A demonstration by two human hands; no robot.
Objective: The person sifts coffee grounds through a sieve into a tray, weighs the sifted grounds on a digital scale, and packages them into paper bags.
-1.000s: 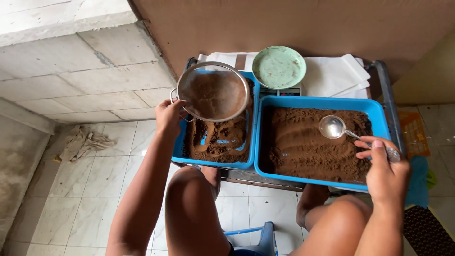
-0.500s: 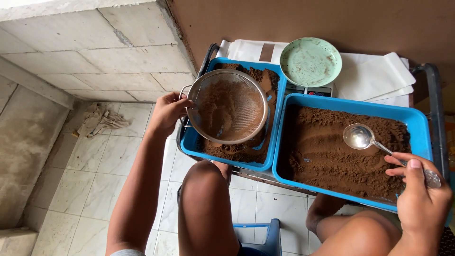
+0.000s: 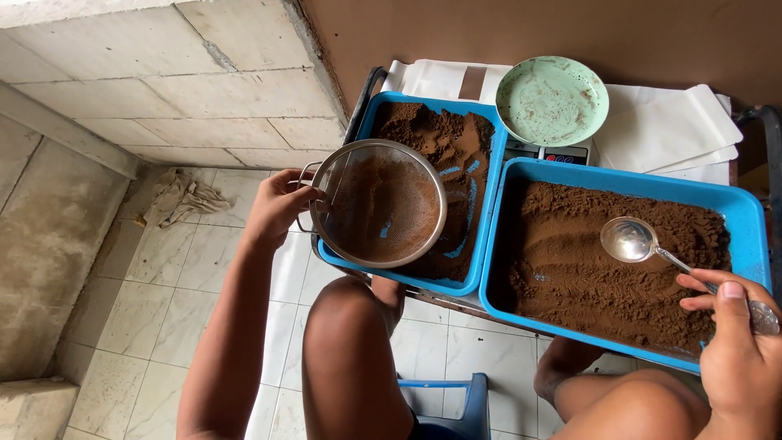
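— Along the bench's left edge, what do you record?

— My left hand is closed on the handle of a round metal sieve, held tilted over the left blue tray. Brown powder coats the mesh; more lies heaped in that tray, thickest at its far end, with blue bottom showing through near the middle.

— And the right side?

— My right hand grips the handle of a metal spoon. Its empty bowl sits just above the brown powder in the right blue tray, toward that tray's far right part. The powder there is furrowed.

— The bench's far edge?

— A pale green dish rests on a small scale, touching neither tray's contents. White sheets lie behind it, against a brown wall.

— The room?

— Pale floor tiles, stained, below the bench. A crumpled rag lies by a concrete block wall on the left. A blue stool shows between my knees.
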